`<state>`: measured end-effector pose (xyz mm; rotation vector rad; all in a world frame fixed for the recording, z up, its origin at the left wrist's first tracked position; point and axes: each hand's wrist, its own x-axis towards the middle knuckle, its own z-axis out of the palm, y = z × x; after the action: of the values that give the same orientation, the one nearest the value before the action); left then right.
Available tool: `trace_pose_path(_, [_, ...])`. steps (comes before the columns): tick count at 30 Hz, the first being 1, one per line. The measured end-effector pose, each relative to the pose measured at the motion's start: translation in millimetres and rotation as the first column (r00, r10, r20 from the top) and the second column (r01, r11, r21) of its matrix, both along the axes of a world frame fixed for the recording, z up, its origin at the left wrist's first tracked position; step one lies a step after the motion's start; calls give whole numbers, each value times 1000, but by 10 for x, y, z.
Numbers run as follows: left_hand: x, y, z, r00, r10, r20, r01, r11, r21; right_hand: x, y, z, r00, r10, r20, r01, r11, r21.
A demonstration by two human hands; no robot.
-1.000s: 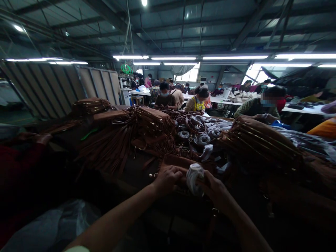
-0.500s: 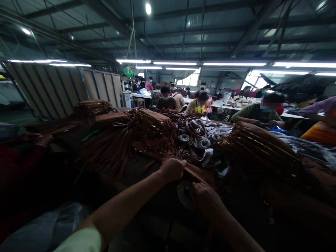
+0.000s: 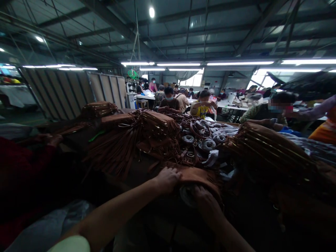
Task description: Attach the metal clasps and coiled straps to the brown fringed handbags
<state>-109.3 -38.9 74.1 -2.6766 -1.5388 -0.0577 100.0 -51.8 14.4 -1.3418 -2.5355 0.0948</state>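
Note:
A brown fringed bag (image 3: pixel 198 174) lies in front of me on the table, its near edge lifted in an arch. My left hand (image 3: pixel 168 177) is closed on the left part of that edge, fingers over the top. Under the arch, my right hand (image 3: pixel 206 196) is closed on a pale wrapped roll (image 3: pixel 187 196), at the mouth of the bag. Its fingertips are partly hidden in shadow and by the bag's edge.
Stacked brown bags (image 3: pixel 270 148) rise at the right, with another fringed stack (image 3: pixel 157 124) at centre left. Between them lie wrapped strap rolls (image 3: pixel 207 144). A co-worker's hand (image 3: pixel 54 140) shows at the left; several people sit at tables beyond.
The bag's edge has been raised and spread wider. My left hand has moved slightly down and left along it, while my right hand has brought the roll under the edge.

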Motion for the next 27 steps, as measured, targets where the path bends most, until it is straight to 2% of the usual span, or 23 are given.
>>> trace_pose_path(2, [16, -49, -110, 995, 84, 46, -88, 990, 110, 38, 30, 35, 1000, -6, -8, 6, 1000, 26])
trace_pose_path(4, [49, -43, -149, 989, 130, 76, -142, 975, 173, 32, 32, 92, 998, 63, -7, -63, 998, 26])
trace_pose_path(6, [65, 13, -105, 985, 147, 91, -159, 975, 152, -3, 9, 140, 989, 148, 1, -148, 987, 55])
trace_pose_path(8, [57, 90, 1, 978, 150, 143, -168, 979, 116, -50, -15, 172, 986, 165, 33, -168, 976, 138])
trace_pose_path(11, [40, 176, 162, 976, 91, 199, -116, 987, 114, -136, 6, 213, 994, 5, 112, -34, 966, 258])
trace_pose_path(14, [42, 188, 215, 990, 12, 141, -30, 991, 127, -230, 103, 235, 973, -166, 159, 110, 944, 311])
trace_pose_path(16, [17, 170, 196, 991, 15, 131, -31, 992, 123, -281, 168, 198, 962, -221, 158, 172, 945, 278])
trace_pose_path(19, [-115, 117, 148, 975, 46, 216, -60, 997, 58, -312, 225, 52, 965, -239, 106, 215, 956, 201])
trace_pose_path(22, [-319, -1, 110, 918, 132, 373, -114, 991, -72, -270, 275, -108, 990, -136, 46, 123, 968, 221])
trace_pose_path(24, [-444, -125, 78, 860, 250, 446, -212, 968, -134, -228, 305, -166, 997, -53, 54, 39, 974, 225])
trace_pose_path(27, [-583, -323, -3, 788, 416, 454, -341, 909, -241, -238, 257, -155, 997, -70, 31, 61, 972, 227])
